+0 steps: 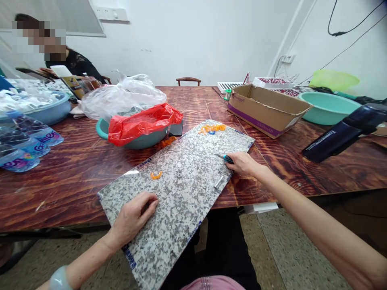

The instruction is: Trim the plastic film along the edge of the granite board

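My right hand (242,163) is closed round the black-and-teal handle of a small knife (227,158), its thin blade pointing left over the board. Loosely curled, my left hand (134,217) rests on the near left part of the speckled grey-white stone-look board (181,185); nothing shows in its fingers. Just beyond it lies a U-shaped translucent orange plastic piece (156,175). A short silvery cylinder (219,182) sits by the board's right edge, nearer me than the knife. At the far end is a cluster of orange pieces (211,128) with a small blue item (212,132).
Left of the board, a teal basin (104,129) holds a red plastic bag (142,123). An open cardboard box (269,108), a mint basin (332,106) and a tilted dark bottle (341,135) stand right. Far left are wrapped bottles (27,141), a blue basin (54,110) and another person (80,64).
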A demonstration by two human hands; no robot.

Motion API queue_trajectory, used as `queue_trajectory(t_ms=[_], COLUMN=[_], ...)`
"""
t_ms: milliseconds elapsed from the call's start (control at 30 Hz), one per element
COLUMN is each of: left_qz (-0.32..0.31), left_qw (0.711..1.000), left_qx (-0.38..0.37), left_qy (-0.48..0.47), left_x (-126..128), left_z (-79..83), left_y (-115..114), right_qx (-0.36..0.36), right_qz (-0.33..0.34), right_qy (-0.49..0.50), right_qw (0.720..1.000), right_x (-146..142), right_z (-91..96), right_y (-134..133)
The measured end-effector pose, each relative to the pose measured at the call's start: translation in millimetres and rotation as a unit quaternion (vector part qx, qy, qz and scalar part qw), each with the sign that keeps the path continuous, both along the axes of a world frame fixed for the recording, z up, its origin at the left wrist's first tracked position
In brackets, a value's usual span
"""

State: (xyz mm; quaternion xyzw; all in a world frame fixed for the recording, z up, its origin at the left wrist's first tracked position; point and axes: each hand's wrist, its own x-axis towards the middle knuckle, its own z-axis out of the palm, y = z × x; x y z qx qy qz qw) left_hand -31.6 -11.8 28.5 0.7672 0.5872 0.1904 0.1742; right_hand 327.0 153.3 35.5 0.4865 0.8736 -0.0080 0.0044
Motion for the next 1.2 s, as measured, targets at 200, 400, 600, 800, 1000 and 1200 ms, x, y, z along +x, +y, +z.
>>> queue_trajectory(t_ms=[200,400,600,800,1000,1200], left_qz=[0.004,-0.003,-0.013,-0.029,-0.040,-0.043], left_qw=[1.000,1.000,1.000,0.999,0.999,0.999], left_qx=[0.004,0.011,0.021,0.012,0.004,0.009], left_qy=[-0.010,-0.013,-0.011,-0.003,0.000,-0.011], left_x=[-3,-3,-5,-8,-11,-12], left_z=[-1.4,-2.0,-2.7,-5.5,-7.5,-7.2], left_y=[-1,0,1,2,5,4], right_qx=[0.013,0.019,0.041,0.076,0.102,0.074], right_qz=[-0.039,-0.072,-0.138,-0.233,-0.268,-0.254], right_qy=[-0.002,0.017,0.095,0.180,0.208,0.188], right_qw=[0.999,0.997,0.985,0.953,0.935,0.946], right_x=[-18,-20,18,55,60,58], right_z=[1.0,3.7,-1.2,-22.0,-23.2,-24.6], right_y=[26,28,-12,-62,-66,-61])
